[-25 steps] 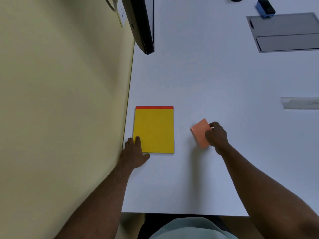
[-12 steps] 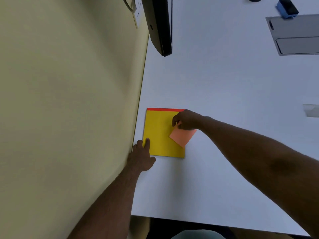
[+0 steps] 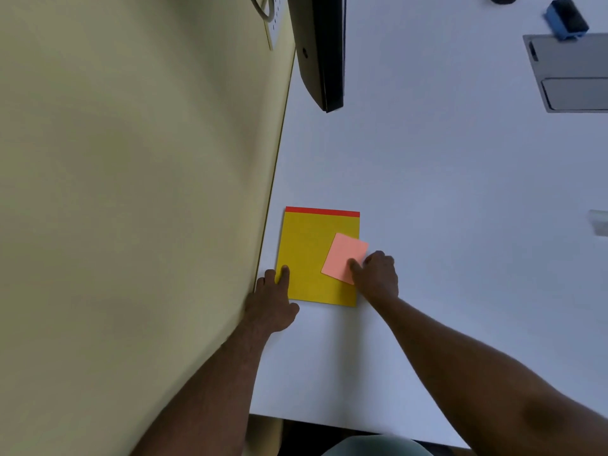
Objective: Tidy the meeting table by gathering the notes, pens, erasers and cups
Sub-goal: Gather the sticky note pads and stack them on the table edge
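A yellow notepad (image 3: pixel 309 258) with a red top strip lies flat on the white table (image 3: pixel 460 192), close to the wall. A pink sticky note (image 3: pixel 343 255) rests tilted on the pad's right half, its corner overhanging the pad's right edge. My right hand (image 3: pixel 378 274) is at the note's lower right corner, thumb on top of it and fingers curled at its edge. My left hand (image 3: pixel 273 297) sits at the pad's lower left corner, one fingertip pressing on the pad and the other fingers beside it.
A yellowish wall (image 3: pixel 131 192) runs along the table's left side. A black monitor (image 3: pixel 322 51) hangs over the far left. Far right are a blue eraser (image 3: pixel 566 18), a grey panel (image 3: pixel 572 74) and a pale object (image 3: pixel 599 222) at the frame edge.
My right hand carried the pink note leftward from the bare table onto the yellow pad and laid it flat, then drew back to its lower right corner. My left hand stayed at the pad's corner.
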A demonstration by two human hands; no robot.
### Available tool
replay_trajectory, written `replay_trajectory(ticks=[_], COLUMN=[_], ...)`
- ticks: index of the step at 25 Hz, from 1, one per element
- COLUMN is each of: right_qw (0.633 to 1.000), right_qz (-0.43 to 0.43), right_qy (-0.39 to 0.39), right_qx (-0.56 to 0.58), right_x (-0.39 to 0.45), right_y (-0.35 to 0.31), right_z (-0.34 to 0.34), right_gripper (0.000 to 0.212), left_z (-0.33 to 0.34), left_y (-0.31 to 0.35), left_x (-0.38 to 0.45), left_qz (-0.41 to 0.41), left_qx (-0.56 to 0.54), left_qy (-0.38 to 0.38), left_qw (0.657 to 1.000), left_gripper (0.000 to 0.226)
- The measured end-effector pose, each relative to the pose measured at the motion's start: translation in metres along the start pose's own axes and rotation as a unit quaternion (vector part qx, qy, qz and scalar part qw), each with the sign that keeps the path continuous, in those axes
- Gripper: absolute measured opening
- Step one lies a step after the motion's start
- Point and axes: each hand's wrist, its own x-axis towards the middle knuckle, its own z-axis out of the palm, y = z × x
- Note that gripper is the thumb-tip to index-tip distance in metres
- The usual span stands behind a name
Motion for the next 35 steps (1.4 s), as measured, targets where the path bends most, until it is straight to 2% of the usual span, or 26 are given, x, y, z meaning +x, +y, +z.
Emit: replay_trajectory(ticks=[4, 12, 25, 29, 30, 32, 35], right_qw=[1.000, 0.999, 0.983, 0.980, 0.979, 0.969, 0.946], right_qz=[-0.025, -0.043, -0.142, -0.162, -0.173, -0.220, -0.283], right_qy=[0.006, -0.011, 0.022, 0.019, 0.013, 0.006, 0.022], right_qx=[0.015, 0.012, -0.110, -0.118, -0.109, -0.114, -0.158], right_x=[0.011, 0.031, 0.022, 0.019, 0.017, 0.012, 0.006], right_y=[-0.015, -0.028, -0.024, -0.008, -0.001, 0.019, 0.037], right_z=[0.004, -0.009, -0.019, -0.024, -0.027, -0.034, -0.049], right_gripper=[0.040, 0.044, 0.049, 0.057, 0.059, 0.064, 0.073], left_z=[0.000, -0.003, -0.012, -0.017, -0.016, -0.012, -0.010], left_y=[0.001, 0.003, 0.011, 0.015, 0.021, 0.038, 0.068], left_x=[0.000, 0.006, 0.007, 0.002, -0.002, -0.014, -0.021], left_qz=[-0.007, -0.011, -0.027, -0.062, -0.081, -0.089, -0.048], left_qx=[0.004, 0.011, 0.005, -0.002, 0.004, 0.015, -0.012], left_qy=[-0.005, -0.012, -0.052, -0.066, -0.048, 0.035, 0.146], left_qw=[1.000, 1.000, 0.998, 0.996, 0.996, 0.995, 0.988], left_gripper=[0.090, 0.091, 0.091, 0.090, 0.088, 0.083, 0.080])
